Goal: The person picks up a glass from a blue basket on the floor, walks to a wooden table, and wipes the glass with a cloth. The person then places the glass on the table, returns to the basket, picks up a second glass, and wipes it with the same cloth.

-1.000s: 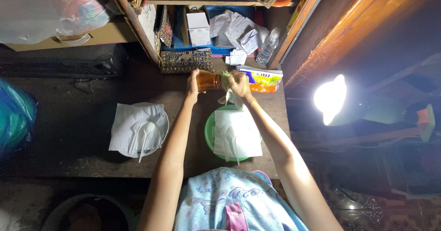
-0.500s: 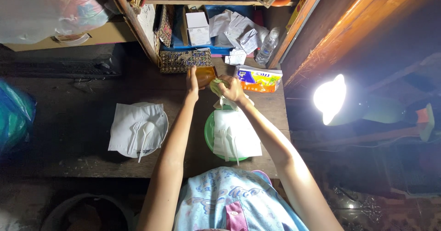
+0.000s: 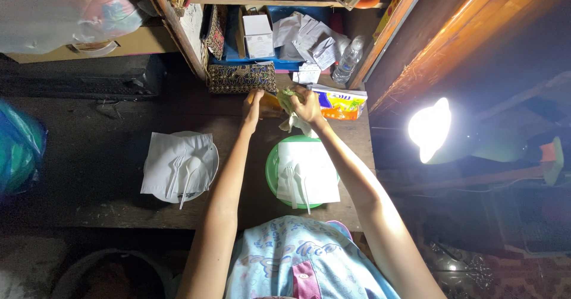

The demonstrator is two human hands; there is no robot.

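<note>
The left hand (image 3: 251,107) grips the amber glass (image 3: 270,104), now tipped sideways again; the right hand (image 3: 307,104) clenches a green cloth (image 3: 288,98) (rubbing its mouth), just beyond the green plate (image 3: 271,169)

I have 1 view only, so no second view overlaps it. The head camera looks steeply down from above the person's chest onto the green plate (image 3: 271,167), which sits just below frame centre. Both forearms run up past the plate. Beyond the plate the wooden shelf (image 3: 262,0) fills the top edge. Right of the plate, a lamp (image 3: 429,129) glares. Range: arm's length, wide field.
</note>
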